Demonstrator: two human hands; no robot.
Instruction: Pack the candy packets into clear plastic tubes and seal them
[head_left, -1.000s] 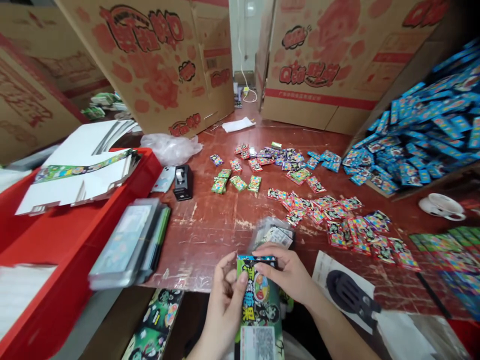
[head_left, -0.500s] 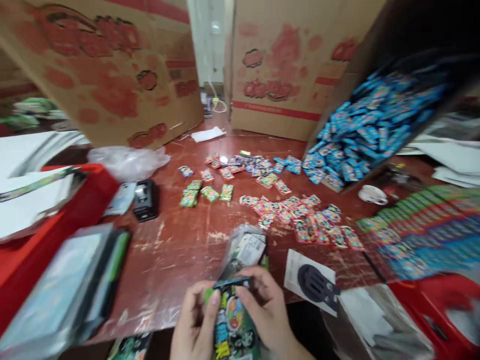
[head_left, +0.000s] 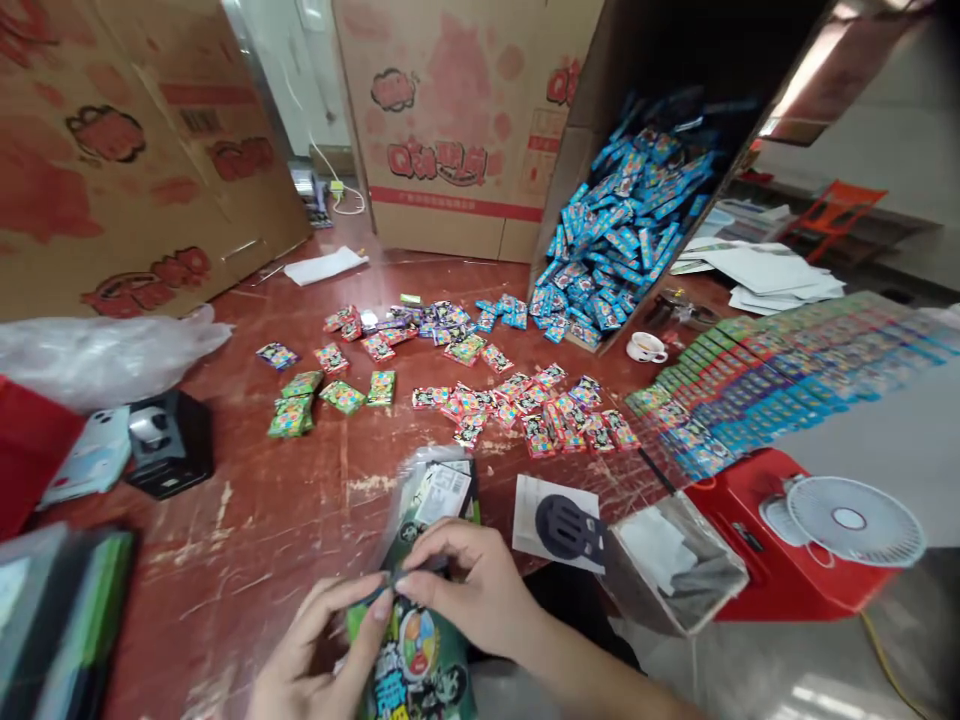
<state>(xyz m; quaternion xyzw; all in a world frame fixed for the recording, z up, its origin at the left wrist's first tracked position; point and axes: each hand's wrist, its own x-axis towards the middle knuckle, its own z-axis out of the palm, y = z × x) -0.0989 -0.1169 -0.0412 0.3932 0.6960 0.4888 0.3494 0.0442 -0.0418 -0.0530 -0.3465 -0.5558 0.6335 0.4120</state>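
Observation:
A printed dark green bag point(head_left: 446, 680) with a colourful round picture hangs upright at the table's near edge. My left hand point(head_left: 322, 640) pinches its top edge between thumb and fingers. Close beside it, my right hand point(head_left: 480, 590) is closed on the same top edge, its fingertips almost touching the left ones. Just beyond the hands lies a clear plastic sleeve point(head_left: 409, 490) with a white barcode label point(head_left: 444, 492) showing. Whether the bag's mouth is open is hidden by my fingers.
Small candy-like packets point(head_left: 517, 400) lie scattered across the red-brown table point(head_left: 255, 560). A tipped cardboard box point(head_left: 577, 160) holds many blue packets point(head_left: 630, 220). On the right are a white cup point(head_left: 646, 347), a small bin point(head_left: 686, 570) and a fan point(head_left: 847, 518); a black box point(head_left: 171, 445) stands left.
The view has swung to the right, bringing the fan into clear sight. My fingertips have drawn together at the middle of the bag's top edge.

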